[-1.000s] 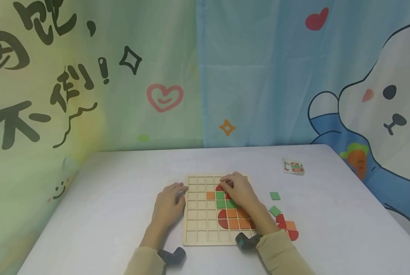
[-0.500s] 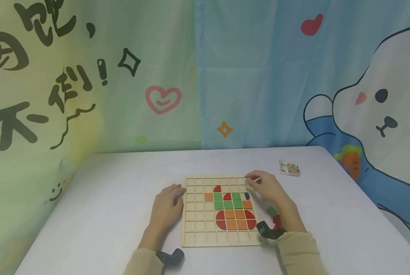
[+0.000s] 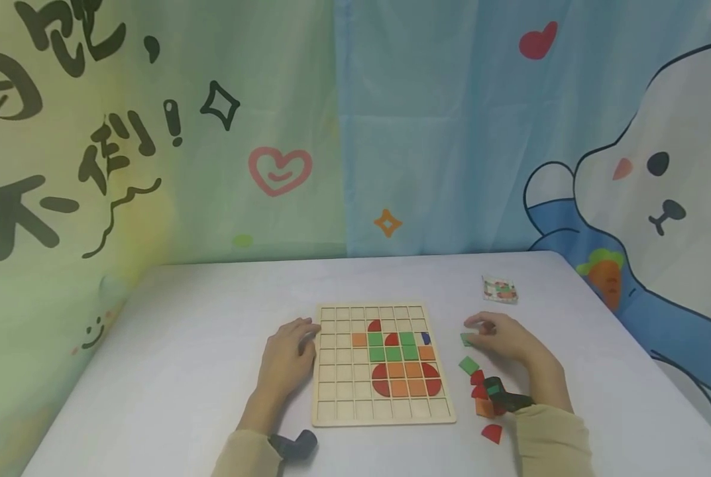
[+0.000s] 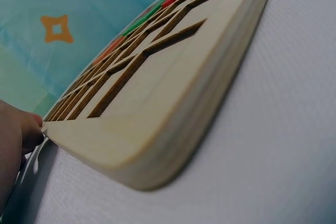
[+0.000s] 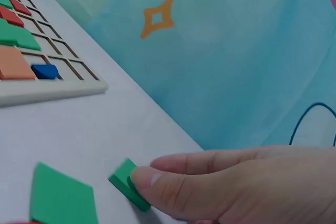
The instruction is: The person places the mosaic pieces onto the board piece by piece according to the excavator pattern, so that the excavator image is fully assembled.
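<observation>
A wooden grid board lies flat on the white table, with several orange, green and red tiles in its cells. A small blue piece sits near its right edge. My left hand rests beside the board, its fingertips touching the left edge, as the left wrist view also shows. To the right of the board, my right hand pinches a green square tile between thumb and fingers. That tile is tilted in the right wrist view. Another green tile lies on the table close by.
Below the right hand lie loose red tiles and an orange tile, partly hidden by the wrist camera. A red quarter-round tile is nearer the front. A small printed packet lies at the back right. A patterned curtain hangs behind.
My right hand has moved from over the board rightward to the loose tiles and now pinches a green one. The blue piece on the board has come into sight. My left hand stays put.
</observation>
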Motion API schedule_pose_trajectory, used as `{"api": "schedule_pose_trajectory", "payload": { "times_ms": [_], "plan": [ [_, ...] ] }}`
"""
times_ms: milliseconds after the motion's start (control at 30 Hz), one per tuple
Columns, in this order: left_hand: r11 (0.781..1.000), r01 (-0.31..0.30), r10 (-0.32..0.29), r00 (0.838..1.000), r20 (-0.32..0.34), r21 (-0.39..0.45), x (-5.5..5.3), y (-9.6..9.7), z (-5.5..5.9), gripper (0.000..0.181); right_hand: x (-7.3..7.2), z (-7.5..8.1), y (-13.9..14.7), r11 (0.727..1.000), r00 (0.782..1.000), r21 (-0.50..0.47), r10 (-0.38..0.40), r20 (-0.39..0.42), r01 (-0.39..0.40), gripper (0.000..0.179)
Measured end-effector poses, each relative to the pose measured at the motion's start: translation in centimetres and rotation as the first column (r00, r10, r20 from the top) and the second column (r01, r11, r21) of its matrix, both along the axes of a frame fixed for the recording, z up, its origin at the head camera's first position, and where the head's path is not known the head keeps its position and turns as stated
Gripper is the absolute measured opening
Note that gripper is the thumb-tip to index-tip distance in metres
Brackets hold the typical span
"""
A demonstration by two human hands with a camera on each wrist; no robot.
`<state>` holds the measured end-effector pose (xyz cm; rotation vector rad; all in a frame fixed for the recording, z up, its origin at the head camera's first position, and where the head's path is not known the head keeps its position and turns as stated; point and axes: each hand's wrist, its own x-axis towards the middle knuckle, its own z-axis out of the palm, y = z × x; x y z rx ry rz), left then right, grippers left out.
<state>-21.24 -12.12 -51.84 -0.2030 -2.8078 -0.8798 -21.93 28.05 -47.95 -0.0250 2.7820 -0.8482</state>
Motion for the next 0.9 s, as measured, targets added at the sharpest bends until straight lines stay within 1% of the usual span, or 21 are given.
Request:
{"api": "schedule_pose_trajectory", "payload": {
  "times_ms": [67, 200, 467, 600, 700, 900],
  "plan": [
    [1.000, 0.001, -0.001, 1.000, 0.000, -0.004, 0.01, 0.00, -0.03, 0.031, 0.10, -0.17, 0.35, 1.000, 1.000, -0.010, -0.010, 0.008, 0.010, 0.038],
    [1.000, -0.002, 0.002, 1.000, 0.007, -0.010, 0.04, -0.03, -0.05, 0.031, 0.18, -0.27, 0.51, 1.000, 1.000, -0.030, -0.001, 0.012, 0.001, 0.037],
    [1.000, 0.006, -0.006, 1.000, 0.009, 0.004, 0.01, -0.09, -0.02, 0.031, 0.22, -0.02, 0.10, 1.000, 1.000, -0.012, 0.002, -0.010, -0.002, 0.027],
    [1.000, 0.005, -0.005, 1.000, 0.009, 0.003, -0.03, 0.01, -0.03, 0.030, 0.30, -0.02, 0.11, 1.000, 1.000, -0.008, -0.007, -0.007, 0.007, 0.030],
    [1.000, 0.007, -0.007, 1.000, 0.005, 0.004, -0.10, 0.01, -0.03, 0.030, 0.25, 0.03, 0.08, 1.000, 1.000, -0.014, 0.000, -0.007, -0.001, 0.033],
    [1.000, 0.008, -0.008, 1.000, 0.012, 0.005, -0.11, -0.05, -0.01, 0.031, 0.11, 0.09, -0.32, 1.000, 0.999, 0.003, 0.017, -0.033, -0.017, 0.028]
  ]
}}
